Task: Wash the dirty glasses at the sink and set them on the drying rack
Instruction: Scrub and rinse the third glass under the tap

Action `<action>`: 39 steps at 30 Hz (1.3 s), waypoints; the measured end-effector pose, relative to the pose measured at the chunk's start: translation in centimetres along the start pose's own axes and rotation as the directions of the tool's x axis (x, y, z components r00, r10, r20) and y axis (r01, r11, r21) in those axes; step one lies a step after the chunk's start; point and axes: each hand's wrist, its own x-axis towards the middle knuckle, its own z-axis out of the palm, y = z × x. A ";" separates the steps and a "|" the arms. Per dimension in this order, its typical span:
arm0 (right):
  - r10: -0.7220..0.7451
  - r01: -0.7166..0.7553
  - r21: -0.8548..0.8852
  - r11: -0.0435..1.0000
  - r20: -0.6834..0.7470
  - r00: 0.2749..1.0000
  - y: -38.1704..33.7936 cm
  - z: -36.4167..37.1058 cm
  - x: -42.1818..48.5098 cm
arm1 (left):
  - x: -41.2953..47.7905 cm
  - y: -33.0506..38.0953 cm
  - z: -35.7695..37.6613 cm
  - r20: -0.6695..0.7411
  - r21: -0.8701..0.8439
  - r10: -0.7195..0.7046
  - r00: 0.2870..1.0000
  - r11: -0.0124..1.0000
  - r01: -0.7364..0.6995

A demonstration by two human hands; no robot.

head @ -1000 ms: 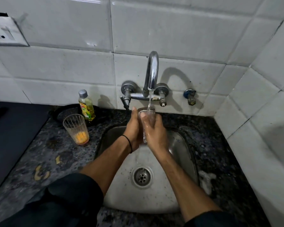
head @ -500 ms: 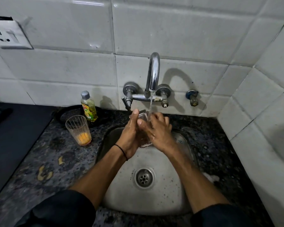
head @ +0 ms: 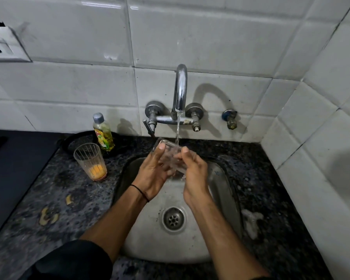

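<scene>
Left grip (head: 153, 172) and right grip (head: 194, 174) curl round 1 tilted glass (head: 170, 153) under running tap (head: 180, 87) water above the sink (head: 226, 190)

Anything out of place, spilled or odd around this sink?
Yellowish scraps lie loose on the counter left of the sink, and a white foamy patch sits to its right. A dirty glass beside the sink holds orange dregs. Nothing looks broken.

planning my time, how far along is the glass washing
Done: nothing visible; no rack in view. In hand: left hand and right hand hold a clear glass under the running tap. To do: the glass with orange dregs on the counter.
</scene>
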 end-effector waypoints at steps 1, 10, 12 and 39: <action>-0.021 0.022 -0.038 0.999 0.031 0.999 -0.2 -0.4 0.4 | 0.0 0.4 -0.6 0.022 0.021 -0.036 0.999 0.999 0.036; -0.002 0.611 -0.603 0.514 0.711 0.703 -3.8 -1.4 2.7 | 0.0 2.8 -3.7 0.169 0.665 -0.343 0.924 0.732 0.150; 0.009 0.639 -0.669 0.381 0.693 0.721 -4.2 -0.5 2.8 | 0.1 1.7 -2.6 0.080 0.701 -0.138 0.987 0.712 0.043; 0.385 0.386 -0.739 0.553 0.637 0.668 -5.0 0.1 5.0 | 0.5 0.7 -0.2 0.033 0.963 0.330 0.944 0.242 -0.118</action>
